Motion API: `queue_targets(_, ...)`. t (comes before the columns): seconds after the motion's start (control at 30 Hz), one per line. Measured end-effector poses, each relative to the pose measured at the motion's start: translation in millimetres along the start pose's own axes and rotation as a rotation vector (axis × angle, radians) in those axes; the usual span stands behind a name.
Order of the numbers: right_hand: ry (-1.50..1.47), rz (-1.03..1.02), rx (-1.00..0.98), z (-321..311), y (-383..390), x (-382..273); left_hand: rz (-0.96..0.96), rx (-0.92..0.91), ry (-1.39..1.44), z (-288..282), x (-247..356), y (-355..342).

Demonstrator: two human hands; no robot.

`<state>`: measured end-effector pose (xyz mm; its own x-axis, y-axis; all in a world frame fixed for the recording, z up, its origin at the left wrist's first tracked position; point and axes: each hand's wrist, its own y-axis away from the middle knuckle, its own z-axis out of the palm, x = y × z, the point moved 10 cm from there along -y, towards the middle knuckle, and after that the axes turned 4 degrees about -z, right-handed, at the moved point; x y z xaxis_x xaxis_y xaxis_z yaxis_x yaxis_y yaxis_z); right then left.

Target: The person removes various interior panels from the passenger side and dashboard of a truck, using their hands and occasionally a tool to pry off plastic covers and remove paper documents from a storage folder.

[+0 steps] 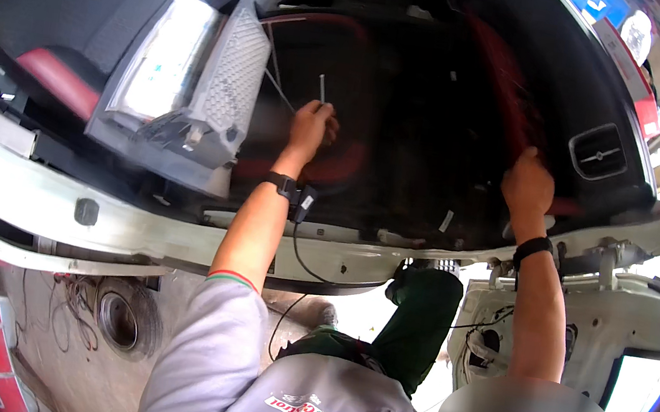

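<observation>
Inside the car [141, 232], left hand [313, 128] pinching a thin pale strip [321, 87]; right hand [528, 187] curled at the dashboard [569, 92], hold unclear. Best keep strip off the seat [356, 70].

The left hand [313, 129] sits just off centre toward 11 o'clock, its fingers curled inward; the left forearm [253, 233] rises from between 7 and 8 o'clock, pointing toward 1. The right hand [528, 187] reaches out between 2 and 3 o'clock, fingers bent, fingertips hard to make out; the right forearm [542, 329] climbs from 4 o'clock, pointing just short of 12.
</observation>
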<state>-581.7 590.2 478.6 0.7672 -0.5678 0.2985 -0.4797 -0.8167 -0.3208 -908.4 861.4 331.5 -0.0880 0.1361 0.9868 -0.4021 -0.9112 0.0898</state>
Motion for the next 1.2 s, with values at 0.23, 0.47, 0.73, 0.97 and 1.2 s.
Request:
queue_targets(0.23,-0.019,0.004,-0.056,-2.0,-4.8,-4.7,-0.031,0.022,0.011,-6.7,-5.0,-1.6)
queue_targets(0.47,-0.064,0.044,-0.010,-2.1,-3.1,-3.3,-0.025,0.031,-0.012,-9.8,-9.6,-4.6)
queue_targets(0.73,-0.095,0.058,0.046,-2.2,2.0,8.0,-0.019,0.003,-0.026,5.7,-5.6,-3.2)
queue_targets(0.97,-0.094,0.044,0.118,-14.4,3.2,0.3,-0.045,0.038,-0.046,-3.2,-5.5,-3.3)
queue_targets(1.2,-0.145,0.052,0.125,-11.6,5.4,6.2,0.001,0.002,-0.001,3.2,-3.8,-5.0)
